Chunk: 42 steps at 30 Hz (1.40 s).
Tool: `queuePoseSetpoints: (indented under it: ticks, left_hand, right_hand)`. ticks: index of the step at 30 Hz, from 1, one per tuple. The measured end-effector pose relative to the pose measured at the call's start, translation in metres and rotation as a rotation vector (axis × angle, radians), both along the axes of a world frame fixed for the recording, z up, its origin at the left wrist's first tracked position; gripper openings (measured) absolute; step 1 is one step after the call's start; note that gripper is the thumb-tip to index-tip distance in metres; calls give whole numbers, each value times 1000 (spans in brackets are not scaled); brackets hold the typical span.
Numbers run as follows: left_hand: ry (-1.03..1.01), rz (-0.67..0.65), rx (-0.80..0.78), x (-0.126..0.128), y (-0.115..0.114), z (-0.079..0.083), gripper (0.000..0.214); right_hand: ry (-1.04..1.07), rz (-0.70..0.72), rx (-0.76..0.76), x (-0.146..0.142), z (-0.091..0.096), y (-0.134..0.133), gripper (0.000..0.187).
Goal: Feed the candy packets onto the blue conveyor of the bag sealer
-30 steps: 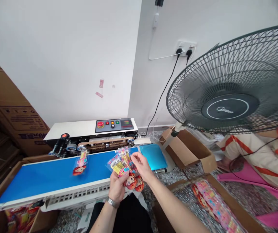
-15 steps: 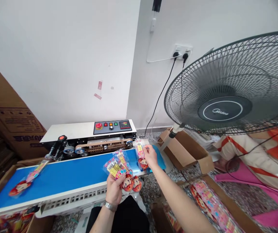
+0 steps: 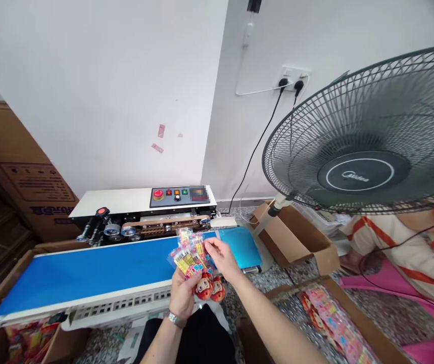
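My left hand (image 3: pixel 182 296) grips a fanned bunch of clear plastic packets (image 3: pixel 188 263), printed yellow and pink with barcodes and red-haired cartoon faces at their lower ends. My right hand (image 3: pixel 222 258), its thumb and fingers pinched together, is at the right edge of the bunch on a packet (image 3: pixel 198 245). Behind the bunch, another packet top (image 3: pixel 184 234) shows near the sealing machine (image 3: pixel 141 199); whether it belongs to the bunch I cannot tell. Both hands are over the front edge of the blue conveyor belt (image 3: pixel 106 270).
A large fan (image 3: pixel 356 174) stands at the right, before a seated person's sleeve (image 3: pixel 376 232) and a pink stool (image 3: pixel 383 283). An open carton (image 3: pixel 292 235) lies below it. More packets fill a box at lower right (image 3: pixel 330 318) and one at lower left (image 3: pixel 31 336).
My right hand has left the packet at the machine's right end and come left to the bunch. The packet at the belt's left end is gone from view. The view has shifted slightly.
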<state>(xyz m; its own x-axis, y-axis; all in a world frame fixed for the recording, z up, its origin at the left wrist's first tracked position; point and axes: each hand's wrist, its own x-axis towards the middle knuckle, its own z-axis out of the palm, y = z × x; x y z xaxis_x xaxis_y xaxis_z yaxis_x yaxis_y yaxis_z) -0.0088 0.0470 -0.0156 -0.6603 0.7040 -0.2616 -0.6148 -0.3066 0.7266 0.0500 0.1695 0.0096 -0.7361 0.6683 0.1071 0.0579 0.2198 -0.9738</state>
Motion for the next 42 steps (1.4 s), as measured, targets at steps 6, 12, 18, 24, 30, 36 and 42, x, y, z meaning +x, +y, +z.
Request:
queuePoseSetpoints:
  ticks: [6, 12, 18, 24, 30, 36, 42]
  left_hand:
    - [3, 44, -45, -1, -1, -6, 42]
    - [-18, 17, -44, -4, -3, -5, 38]
    - [-10, 15, -28, -5, -2, -4, 43]
    - [-1, 44, -10, -5, -2, -1, 43]
    - [-17, 37, -14, -3, -1, -4, 41]
    - [6, 8, -70, -5, -2, -10, 33]
    - [41, 49, -65, -5, 0, -6, 43]
  right_hand:
    - [-66, -421, 207, 6, -14, 28, 35]
    - [-503, -544, 386, 3, -27, 83, 25]
    - [-475, -440, 402, -22, -22, 70, 22]
    - [-153, 86, 118, 8, -9, 15, 27]
    - [-141, -148, 126, 21, -28, 20, 29]
    - [-539, -465, 308, 1, -27, 75, 27]
    - [-531, -355, 353, -16, -18, 59, 26]
